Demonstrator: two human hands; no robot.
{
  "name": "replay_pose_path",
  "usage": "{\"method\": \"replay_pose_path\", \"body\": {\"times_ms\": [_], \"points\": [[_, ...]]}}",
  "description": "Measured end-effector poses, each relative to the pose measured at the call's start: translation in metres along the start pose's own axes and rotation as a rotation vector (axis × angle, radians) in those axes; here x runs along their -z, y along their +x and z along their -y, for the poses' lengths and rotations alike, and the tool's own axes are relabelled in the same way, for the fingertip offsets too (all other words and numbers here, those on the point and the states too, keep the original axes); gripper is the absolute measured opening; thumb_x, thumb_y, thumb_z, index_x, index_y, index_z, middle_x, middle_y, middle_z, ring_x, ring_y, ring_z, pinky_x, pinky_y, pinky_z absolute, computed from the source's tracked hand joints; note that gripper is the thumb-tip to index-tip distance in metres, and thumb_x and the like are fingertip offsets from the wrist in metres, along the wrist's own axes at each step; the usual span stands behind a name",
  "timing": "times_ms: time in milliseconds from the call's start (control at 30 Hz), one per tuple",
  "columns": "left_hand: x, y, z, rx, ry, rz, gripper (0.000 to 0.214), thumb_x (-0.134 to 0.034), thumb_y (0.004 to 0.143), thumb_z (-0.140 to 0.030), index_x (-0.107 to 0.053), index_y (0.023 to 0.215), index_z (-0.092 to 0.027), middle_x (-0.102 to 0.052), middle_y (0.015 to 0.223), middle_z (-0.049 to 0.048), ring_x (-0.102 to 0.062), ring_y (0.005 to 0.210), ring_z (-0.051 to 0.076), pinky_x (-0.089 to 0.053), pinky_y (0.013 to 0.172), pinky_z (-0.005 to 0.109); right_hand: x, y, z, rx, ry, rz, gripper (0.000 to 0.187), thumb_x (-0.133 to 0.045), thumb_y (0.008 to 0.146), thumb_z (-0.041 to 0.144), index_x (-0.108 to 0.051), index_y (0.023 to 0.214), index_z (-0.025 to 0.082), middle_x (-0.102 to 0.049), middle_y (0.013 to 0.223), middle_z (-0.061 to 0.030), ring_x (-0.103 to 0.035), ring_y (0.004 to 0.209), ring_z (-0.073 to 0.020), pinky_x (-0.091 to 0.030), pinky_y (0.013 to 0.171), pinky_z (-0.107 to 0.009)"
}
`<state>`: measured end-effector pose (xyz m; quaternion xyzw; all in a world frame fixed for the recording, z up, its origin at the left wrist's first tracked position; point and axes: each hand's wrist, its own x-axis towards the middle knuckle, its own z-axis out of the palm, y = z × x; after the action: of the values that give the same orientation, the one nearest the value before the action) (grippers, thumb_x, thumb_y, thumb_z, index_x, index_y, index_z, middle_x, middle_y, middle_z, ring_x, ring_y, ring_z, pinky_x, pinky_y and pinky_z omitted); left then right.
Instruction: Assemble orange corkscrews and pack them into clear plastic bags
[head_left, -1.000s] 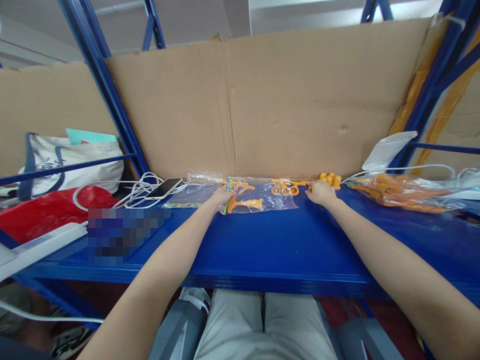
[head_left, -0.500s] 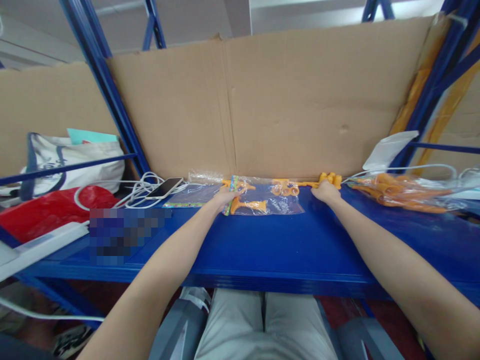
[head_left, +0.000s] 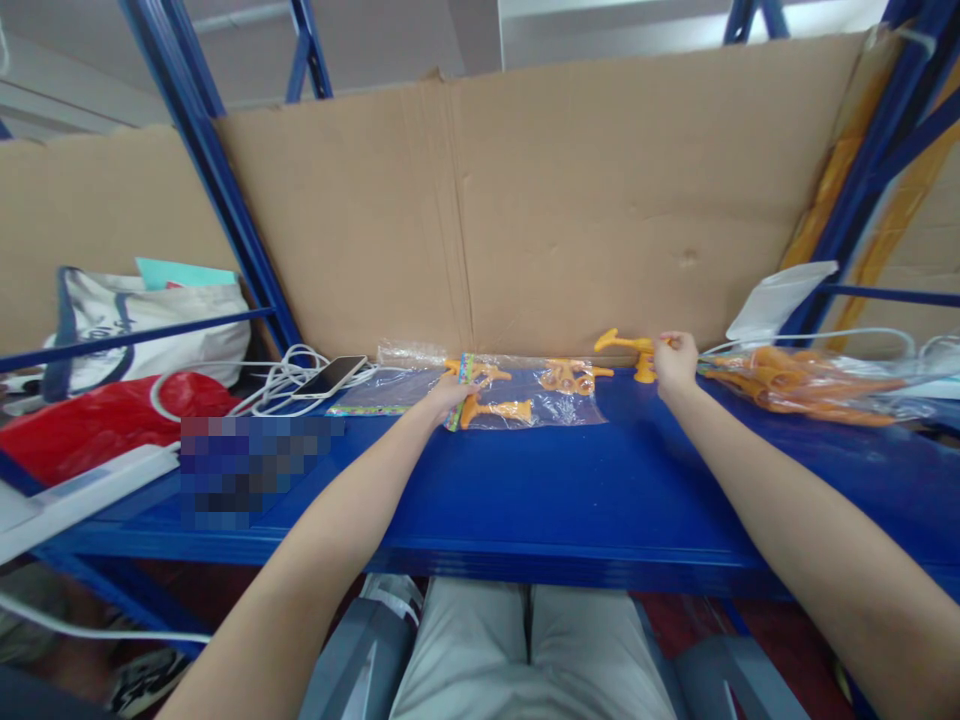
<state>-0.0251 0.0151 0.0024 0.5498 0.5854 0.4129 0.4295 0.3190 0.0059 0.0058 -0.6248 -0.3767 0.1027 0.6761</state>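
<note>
A clear plastic bag [head_left: 559, 402] with several orange plastic toy pieces inside lies at the back of the blue shelf [head_left: 570, 490]. My left hand [head_left: 450, 393] pinches the bag's left edge by its coloured strip. My right hand [head_left: 673, 362] is raised just above the shelf, fingers closed on an orange toy piece [head_left: 626, 346] that sticks out to the left. Another orange piece [head_left: 645, 374] stands under it.
A second bag of orange pieces [head_left: 795, 385] lies at the right with white cables. A phone [head_left: 328, 376] and cables [head_left: 281, 385] lie left of the bag, then a red bag [head_left: 90, 425] and a white tote [head_left: 142, 320]. Cardboard [head_left: 585, 200] lines the back.
My right hand has lifted from the shelf and moved right, bringing up an orange piece. My left hand has stayed on the bag's edge.
</note>
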Motion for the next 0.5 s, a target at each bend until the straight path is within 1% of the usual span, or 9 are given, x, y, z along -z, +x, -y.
{"method": "replay_pose_path", "body": {"times_ms": [67,100,167,267,333,400,500], "points": [[0.0,0.0,0.0,0.008,0.003,-0.007,0.012,-0.059,0.082,-0.007,-0.064,0.091,-0.012,-0.061,0.052,-0.0021,-0.059,0.049,0.009,-0.047,0.052,0.015,-0.001,-0.006,0.013,-0.076,0.105,-0.045,0.008,-0.047,0.078,0.016,-0.049,0.084,0.021,-0.05,0.073,0.0044,-0.047,0.05,-0.0074,-0.039,0.047,-0.019],[0.001,0.0,0.0,0.008,0.0,-0.009,0.013,-0.06,0.081,-0.007,-0.065,0.091,-0.012,-0.062,0.052,-0.0021,-0.059,0.049,0.009,-0.047,0.052,0.016,-0.001,-0.009,0.018,-0.095,0.137,-0.036,0.007,-0.047,0.078,0.015,-0.048,0.08,0.022,-0.049,0.069,0.0052,-0.044,0.047,-0.0071,-0.037,0.045,-0.019],[0.001,0.0,0.0,0.005,-0.015,-0.009,0.014,-0.061,0.081,-0.006,-0.064,0.093,-0.013,-0.062,0.053,-0.0022,-0.06,0.05,0.01,-0.047,0.053,0.016,-0.001,-0.015,0.028,-0.117,0.187,0.03,0.008,-0.048,0.076,0.014,-0.046,0.072,0.022,-0.046,0.061,0.0063,-0.039,0.043,-0.0068,-0.033,0.04,-0.018],[0.001,-0.001,-0.001,0.011,-0.035,-0.014,0.014,-0.058,0.082,-0.004,-0.063,0.092,-0.013,-0.061,0.052,-0.0028,-0.059,0.05,0.01,-0.047,0.054,0.017,-0.002,-0.022,0.036,-0.137,0.242,0.195,0.013,-0.05,0.072,0.012,-0.044,0.065,0.021,-0.041,0.052,0.007,-0.034,0.039,-0.0064,-0.028,0.036,-0.018],[0.0,-0.002,-0.002,0.017,-0.038,-0.019,0.013,-0.057,0.084,-0.003,-0.063,0.09,-0.012,-0.06,0.051,-0.0029,-0.058,0.049,0.01,-0.047,0.055,0.018,-0.002,-0.027,0.038,-0.134,0.253,0.289,0.015,-0.052,0.07,0.011,-0.045,0.061,0.02,-0.039,0.047,0.007,-0.034,0.039,-0.0065,-0.026,0.035,-0.017],[0.0,-0.003,-0.002,0.008,-0.043,-0.023,0.013,-0.056,0.083,-0.002,-0.062,0.089,-0.013,-0.06,0.052,-0.003,-0.058,0.049,0.01,-0.047,0.056,0.018,-0.002,-0.031,0.04,-0.111,0.232,0.341,0.014,-0.053,0.069,0.011,-0.047,0.06,0.02,-0.04,0.045,0.0066,-0.036,0.038,-0.0066,-0.026,0.035,-0.017],[0.0,-0.004,-0.003,-0.011,-0.056,-0.025,0.015,-0.056,0.082,0.0,-0.061,0.085,-0.013,-0.06,0.053,-0.0033,-0.058,0.049,0.009,-0.046,0.055,0.018,-0.002,-0.038,0.043,-0.062,0.133,0.389,0.013,-0.053,0.07,0.01,-0.05,0.06,0.019,-0.044,0.044,0.0056,-0.039,0.037,-0.0067,-0.029,0.035,-0.017]]}}
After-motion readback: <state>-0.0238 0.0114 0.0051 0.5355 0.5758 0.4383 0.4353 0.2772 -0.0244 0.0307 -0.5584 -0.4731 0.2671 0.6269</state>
